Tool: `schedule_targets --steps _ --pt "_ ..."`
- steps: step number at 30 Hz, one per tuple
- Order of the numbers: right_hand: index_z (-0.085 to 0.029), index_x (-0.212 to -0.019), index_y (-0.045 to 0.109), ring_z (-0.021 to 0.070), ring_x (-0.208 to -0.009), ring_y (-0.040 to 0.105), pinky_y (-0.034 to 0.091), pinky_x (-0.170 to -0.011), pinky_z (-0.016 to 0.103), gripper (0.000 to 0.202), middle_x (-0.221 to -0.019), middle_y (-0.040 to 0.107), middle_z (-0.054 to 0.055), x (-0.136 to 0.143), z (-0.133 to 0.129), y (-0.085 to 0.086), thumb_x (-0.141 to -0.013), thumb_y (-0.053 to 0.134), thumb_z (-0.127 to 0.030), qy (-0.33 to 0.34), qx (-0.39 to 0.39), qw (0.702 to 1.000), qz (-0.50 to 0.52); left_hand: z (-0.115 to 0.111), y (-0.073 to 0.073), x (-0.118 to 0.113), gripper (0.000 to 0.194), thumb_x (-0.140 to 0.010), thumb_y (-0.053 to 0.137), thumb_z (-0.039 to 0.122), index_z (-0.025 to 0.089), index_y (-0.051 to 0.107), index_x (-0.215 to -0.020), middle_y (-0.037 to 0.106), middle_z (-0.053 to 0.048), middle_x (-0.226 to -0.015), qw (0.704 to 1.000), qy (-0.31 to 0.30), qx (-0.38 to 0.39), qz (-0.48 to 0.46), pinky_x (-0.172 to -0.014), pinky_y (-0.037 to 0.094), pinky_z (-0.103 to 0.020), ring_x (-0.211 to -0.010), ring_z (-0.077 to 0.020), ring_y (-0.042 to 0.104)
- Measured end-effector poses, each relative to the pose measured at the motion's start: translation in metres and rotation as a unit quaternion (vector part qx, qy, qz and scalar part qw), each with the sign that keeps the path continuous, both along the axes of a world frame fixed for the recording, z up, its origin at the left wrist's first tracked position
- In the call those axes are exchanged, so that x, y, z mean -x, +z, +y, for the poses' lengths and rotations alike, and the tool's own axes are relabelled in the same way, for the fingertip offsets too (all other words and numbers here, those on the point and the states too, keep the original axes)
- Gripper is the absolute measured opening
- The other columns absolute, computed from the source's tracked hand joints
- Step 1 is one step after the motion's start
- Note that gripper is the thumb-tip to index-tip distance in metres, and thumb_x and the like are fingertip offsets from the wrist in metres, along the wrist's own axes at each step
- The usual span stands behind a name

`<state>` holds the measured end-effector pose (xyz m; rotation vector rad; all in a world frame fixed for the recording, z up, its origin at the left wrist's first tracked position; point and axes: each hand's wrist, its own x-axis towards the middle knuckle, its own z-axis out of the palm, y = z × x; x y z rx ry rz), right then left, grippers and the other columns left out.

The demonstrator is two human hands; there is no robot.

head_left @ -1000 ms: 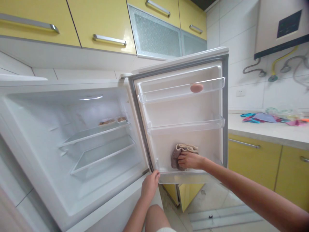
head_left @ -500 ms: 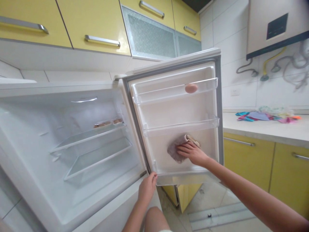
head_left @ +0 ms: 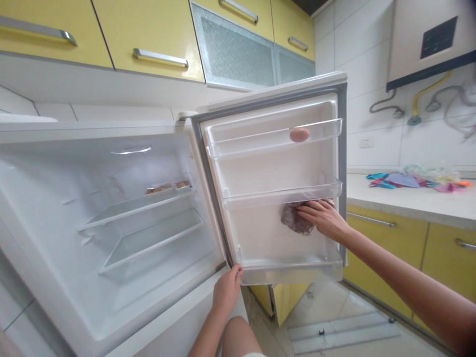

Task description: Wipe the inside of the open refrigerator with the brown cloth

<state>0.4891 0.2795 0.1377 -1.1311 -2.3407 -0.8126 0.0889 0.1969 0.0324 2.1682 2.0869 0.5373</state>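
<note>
My right hand (head_left: 323, 218) presses a crumpled greyish-brown cloth (head_left: 296, 218) against the inner panel of the open refrigerator door (head_left: 256, 228), just under the middle clear door shelf (head_left: 260, 197). Its fingers lie over the cloth. My left hand (head_left: 227, 287) is closed round the lower hinge-side corner of the door, at the end of the bottom clear door shelf (head_left: 290, 275). A brown egg (head_left: 299, 135) rests in the top door shelf (head_left: 241, 145).
The refrigerator interior (head_left: 141, 302) stands open on the left. Packaged food (head_left: 159, 189) sits on its upper glass shelf (head_left: 130, 213). On the right counter (head_left: 360, 196) lie colourful cloths and plastic (head_left: 405, 179). A yellow cabinet door (head_left: 292, 300) juts out below.
My right hand has slid the cloth right and slightly up across the door panel. My left hand keeps its place on the corner. The view has shifted slightly.
</note>
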Motion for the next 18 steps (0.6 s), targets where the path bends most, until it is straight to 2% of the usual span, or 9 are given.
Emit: schedule_targets --steps 4,8,11,15,18 --pt "-0.021 -0.144 0.054 0.0296 -0.13 0.049 0.046 -0.102 0.044 0.059 -0.152 0.054 0.008 0.009 -0.006 -0.01 -0.089 0.044 -0.006 -0.086 -0.046 0.993 0.06 -0.001 0.001 -0.001 0.032 -0.104 0.038 0.036 0.028 0.065 -0.117 0.079 -0.005 -0.101 1.0 0.0 0.006 -0.001 -0.068 0.038 -0.027 -0.094 -0.0203 0.073" --pt "-0.018 -0.138 0.056 0.0316 -0.122 0.054 0.056 -0.075 0.035 0.052 -0.14 0.059 0.017 0.02 -0.017 -0.023 -0.087 0.049 -0.012 -0.168 -0.027 0.982 0.087 -0.004 0.006 -0.003 0.032 -0.104 0.038 0.037 0.028 0.065 -0.118 0.079 -0.005 -0.101 1.0 0.004 0.012 0.005 -0.069 0.039 -0.026 -0.094 -0.02 0.073" --pt "-0.019 -0.122 0.063 0.0316 -0.115 0.06 0.056 -0.068 0.033 0.042 -0.123 0.064 0.017 0.024 -0.022 -0.034 -0.083 0.052 -0.011 -0.201 0.04 0.977 0.066 -0.006 0.007 -0.004 0.033 -0.104 0.038 0.037 0.029 0.066 -0.119 0.079 -0.005 -0.101 1.0 0.008 0.014 0.015 -0.069 0.04 -0.027 -0.094 -0.0203 0.073" --pt "-0.016 -0.104 0.071 0.0322 -0.101 0.07 0.056 -0.071 0.039 0.03 -0.11 0.07 0.018 0.028 -0.019 -0.054 -0.082 0.051 -0.013 -0.224 0.191 0.955 0.039 -0.007 0.005 -0.003 0.034 -0.104 0.038 0.037 0.03 0.067 -0.12 0.079 -0.006 -0.101 1.0 0.014 0.012 0.023 -0.07 0.041 -0.027 -0.094 -0.0211 0.073" --pt "-0.016 -0.093 0.076 0.0333 -0.093 0.074 0.056 -0.072 0.041 0.026 -0.1 0.075 0.02 0.035 -0.01 -0.067 -0.079 0.054 -0.014 -0.222 0.237 0.945 0.036 -0.006 0.003 -0.001 0.035 -0.104 0.037 0.036 0.031 0.066 -0.123 0.079 -0.006 -0.103 1.0 0.011 0.006 0.027 -0.071 0.041 -0.027 -0.095 -0.0207 0.073"
